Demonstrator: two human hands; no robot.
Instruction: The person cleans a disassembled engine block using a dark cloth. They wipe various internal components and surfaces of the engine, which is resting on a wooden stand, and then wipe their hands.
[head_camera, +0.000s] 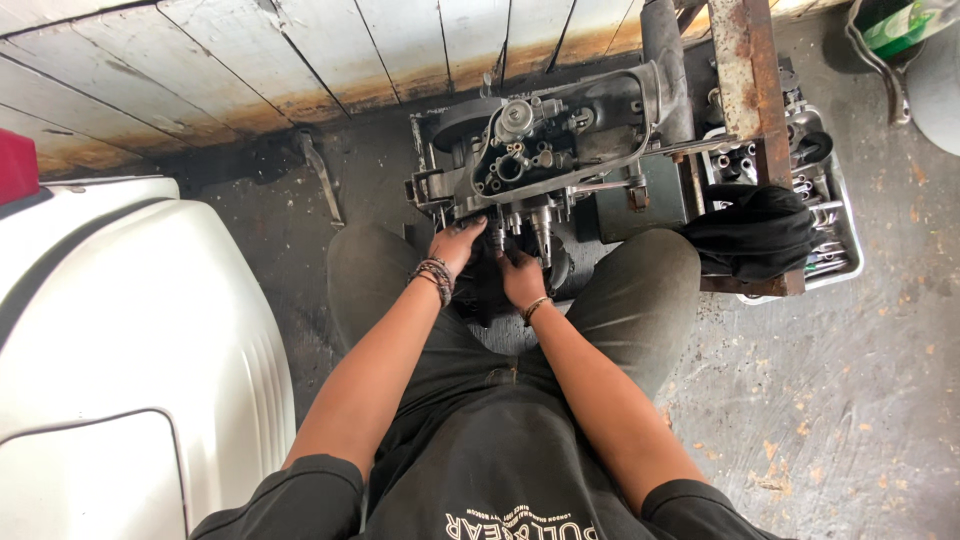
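A grey metal engine block (560, 140) lies on the floor in front of my knees, its open side full of gears and ports. My left hand (458, 243), greasy, with beaded bracelets at the wrist, presses against the block's near lower edge. My right hand (520, 275), with a thin bracelet, is just beside it, fingers curled at a small part under the block. What the fingers grip is hidden.
A white vehicle body panel (120, 340) fills the left. A rusty metal frame (755, 90) and a metal tray of tools (835, 235) with a black cloth (755, 235) stand at the right. A wooden plank wall (300, 50) runs behind. The floor is concrete.
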